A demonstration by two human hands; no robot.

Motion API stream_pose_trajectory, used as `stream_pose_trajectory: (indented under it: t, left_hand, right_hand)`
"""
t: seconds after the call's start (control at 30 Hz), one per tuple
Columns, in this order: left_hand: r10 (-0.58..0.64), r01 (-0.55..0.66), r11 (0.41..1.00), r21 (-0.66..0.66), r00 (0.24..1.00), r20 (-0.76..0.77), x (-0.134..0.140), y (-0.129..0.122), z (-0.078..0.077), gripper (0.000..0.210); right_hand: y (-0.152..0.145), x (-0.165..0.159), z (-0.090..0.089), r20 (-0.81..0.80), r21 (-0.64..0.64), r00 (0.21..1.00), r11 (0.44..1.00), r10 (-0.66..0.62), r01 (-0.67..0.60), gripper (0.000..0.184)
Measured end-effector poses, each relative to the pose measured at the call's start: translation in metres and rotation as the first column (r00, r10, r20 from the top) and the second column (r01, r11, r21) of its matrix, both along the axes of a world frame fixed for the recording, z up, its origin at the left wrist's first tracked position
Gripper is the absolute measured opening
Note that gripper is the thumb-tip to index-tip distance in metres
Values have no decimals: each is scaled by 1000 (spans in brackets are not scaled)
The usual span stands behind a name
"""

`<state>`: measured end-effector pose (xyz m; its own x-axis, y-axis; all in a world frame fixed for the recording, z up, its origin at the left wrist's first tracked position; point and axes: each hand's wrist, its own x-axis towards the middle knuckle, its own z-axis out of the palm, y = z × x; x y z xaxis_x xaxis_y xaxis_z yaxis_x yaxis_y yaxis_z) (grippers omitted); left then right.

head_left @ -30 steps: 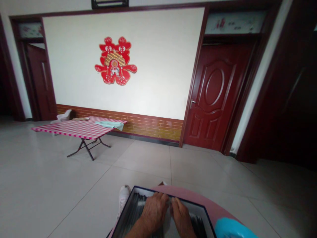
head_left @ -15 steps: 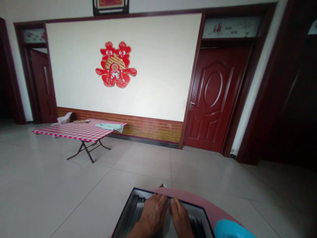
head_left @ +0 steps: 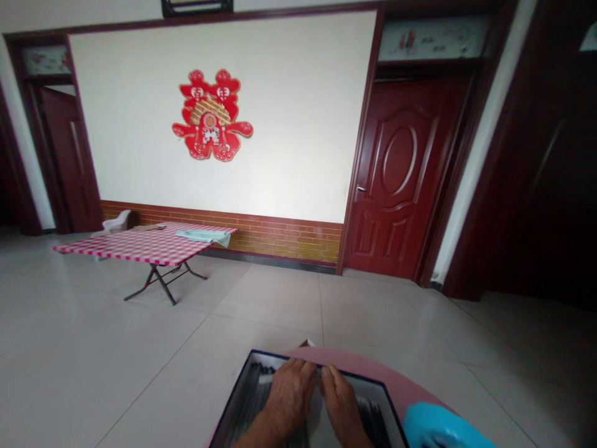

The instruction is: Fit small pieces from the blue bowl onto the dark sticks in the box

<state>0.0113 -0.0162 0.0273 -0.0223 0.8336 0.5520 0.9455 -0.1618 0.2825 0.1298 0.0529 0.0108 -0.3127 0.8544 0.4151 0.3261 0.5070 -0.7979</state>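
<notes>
A shallow box with a dark blue rim and pale inner walls lies low in front of me. Dark, thin, long items fill its left side in a row, and a smaller dark bunch lies on the right; their kind is not clear. Over the box's far part, my left hand is closed, fingers bent down. My right hand sits just beside it, its fingers pressed together. The fingertips nearly meet near the far wall, and whatever they pinch is hidden. Between the wrists shows a pale grey strip of the box's bottom.
The box rests on a round pink surface. A bright blue plastic object stands right of the box. Farther off are a folding table with a checked cover and pale green cloth, and a red door.
Both hands stay close together at the box's far part, with only slight finger movement. The view has shifted a little, so the room's wall sits slightly higher and farther left.
</notes>
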Motion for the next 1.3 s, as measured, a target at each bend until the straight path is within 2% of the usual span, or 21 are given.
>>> stream_pose_trajectory:
  t: [0.1,0.2,0.67,0.8,0.97,1.1,1.2,1.3]
  left_hand:
    - [48,-49,998,-35,999,-23,1,0,2,17]
    - [63,-64,997,-34,997,-35,1,-1,2,13]
    - [93,-95,995,-21,993,-76,1,0,0,13]
    - [82,-85,996,-35,995,-63,1,1,-1,15]
    - [36,-36,999,-7,999,-38,0,-2,4,18]
    - [-5,6,999,34,1000,-19,0,-6,7,20]
    - [7,-7,999,48,1000,-13,0,-5,5,18]
    - [18,-16,998,64,1000,-24,0,-4,2,18]
  right_hand:
    - [1,1,-2,-13,-26,998,998,64,-64,50]
    - [1,1,-3,-22,-37,998,997,67,-67,48]
    - [1,3,-4,-34,-52,985,984,169,-170,32]
    - [2,3,-2,-69,-120,985,979,160,-167,38]
    - [4,0,-6,18,-167,990,977,138,-133,47]
    - [0,1,-5,34,-133,989,982,141,-135,44]
    - [-2,2,-2,-3,-127,984,976,177,-176,41]
    - [-1,2,-1,-7,-152,987,976,160,-159,42]
